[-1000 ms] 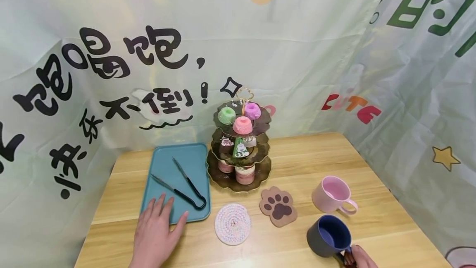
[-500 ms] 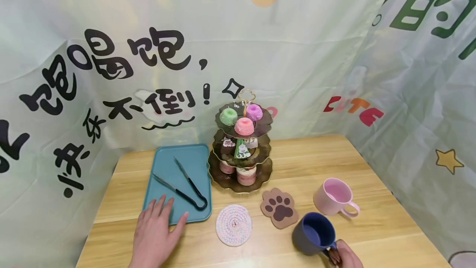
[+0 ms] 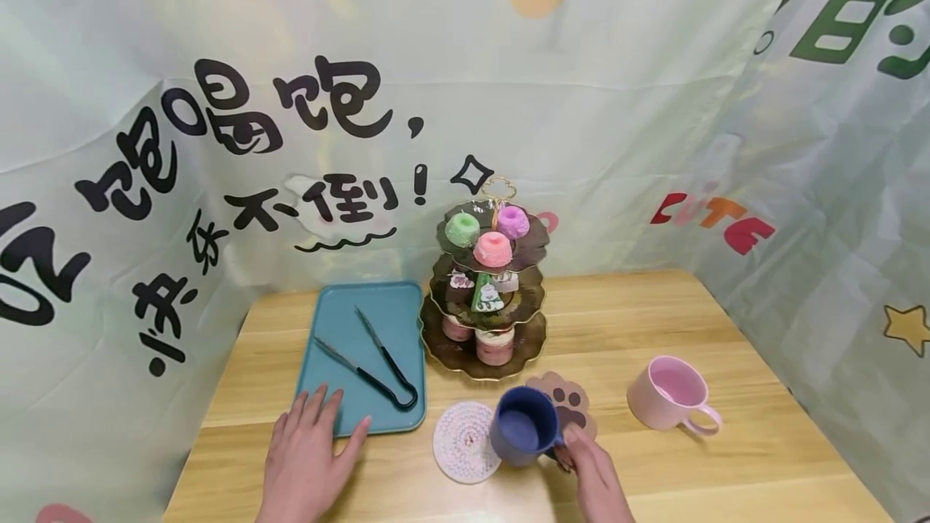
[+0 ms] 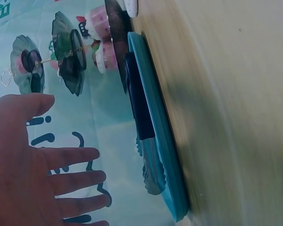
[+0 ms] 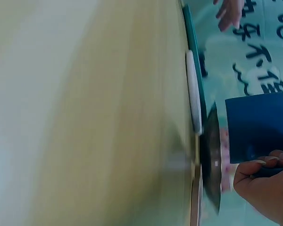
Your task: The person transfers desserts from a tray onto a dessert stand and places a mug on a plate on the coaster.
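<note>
My right hand (image 3: 594,470) grips a dark blue mug (image 3: 525,426) by its handle. In the right wrist view the mug (image 5: 259,127) stands clear of the tabletop, with fingers and thumb curled round the handle. From the head it overlaps the right edge of a round woven coaster (image 3: 465,444) and the left part of a brown paw-shaped coaster (image 3: 574,406). My left hand (image 3: 308,450), fingers straight and spread, is over the near left edge of a teal tray (image 3: 330,309). Black-handled tongs (image 3: 388,386) lie spread in that tray.
A three-tier stand (image 3: 454,357) with small cakes stands at the back middle. To the right is a pink mug (image 3: 664,394), its handle pointing right. Printed cloth (image 3: 610,144) hangs behind and beside the wooden table (image 3: 756,458).
My right hand has carried the blue mug left, from beside the pink mug to between the two coasters. The left hand keeps its place by the tray. The head view has shifted slightly.
</note>
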`<state>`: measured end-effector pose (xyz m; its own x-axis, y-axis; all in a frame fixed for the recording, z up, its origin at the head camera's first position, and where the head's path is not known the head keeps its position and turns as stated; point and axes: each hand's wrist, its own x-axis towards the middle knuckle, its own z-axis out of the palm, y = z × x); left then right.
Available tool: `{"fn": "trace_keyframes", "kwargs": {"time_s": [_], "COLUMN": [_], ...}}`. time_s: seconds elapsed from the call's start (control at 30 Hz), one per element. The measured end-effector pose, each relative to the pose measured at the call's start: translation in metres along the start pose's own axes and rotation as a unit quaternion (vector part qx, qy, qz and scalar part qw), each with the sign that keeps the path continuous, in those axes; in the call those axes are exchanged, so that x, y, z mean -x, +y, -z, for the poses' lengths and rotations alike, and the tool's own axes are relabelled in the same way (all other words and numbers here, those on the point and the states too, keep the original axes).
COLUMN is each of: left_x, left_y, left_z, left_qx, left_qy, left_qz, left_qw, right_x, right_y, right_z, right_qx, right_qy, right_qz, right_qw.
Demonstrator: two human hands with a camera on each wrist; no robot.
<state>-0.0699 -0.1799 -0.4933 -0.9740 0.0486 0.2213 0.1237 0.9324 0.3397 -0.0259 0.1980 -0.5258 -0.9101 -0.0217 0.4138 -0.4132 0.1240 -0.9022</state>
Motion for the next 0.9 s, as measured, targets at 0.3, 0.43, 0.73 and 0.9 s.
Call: {"fn": "trace_keyframes", "kwargs": {"time_s": [0.3, 0.43, 0.73, 0.9], "left_x": [0.0, 0.0, -0.002, -0.003], "left_y": [0.001, 0.002, 0.006, 0.008], "left_z": [-0.004, -0.003, -0.004, -0.005], "left_qx": [0.001, 0.0, 0.002, 0.005], "left_qy": [-0.009, -0.011, -0.002, -0.001], "left_qz": [0.009, 0.01, 0.003, 0.0], "left_qw": [0.9999, 0.9999, 1.0, 1.0], "right_x": [-0.02, -0.024, -0.028, -0.028], "right_y": [0.015, 0.015, 0.014, 0.014], "right_z": [-0.03, -0.041, -0.044, -0.043], "right_qx": [0.033, 0.04, 0.03, 0.036], "right_qy": [-0.051, -0.058, -0.063, -0.056], "right_qz": [-0.01, -0.013, -0.045, -0.07], "right_qw": [0.998, 0.997, 0.997, 0.995]}}
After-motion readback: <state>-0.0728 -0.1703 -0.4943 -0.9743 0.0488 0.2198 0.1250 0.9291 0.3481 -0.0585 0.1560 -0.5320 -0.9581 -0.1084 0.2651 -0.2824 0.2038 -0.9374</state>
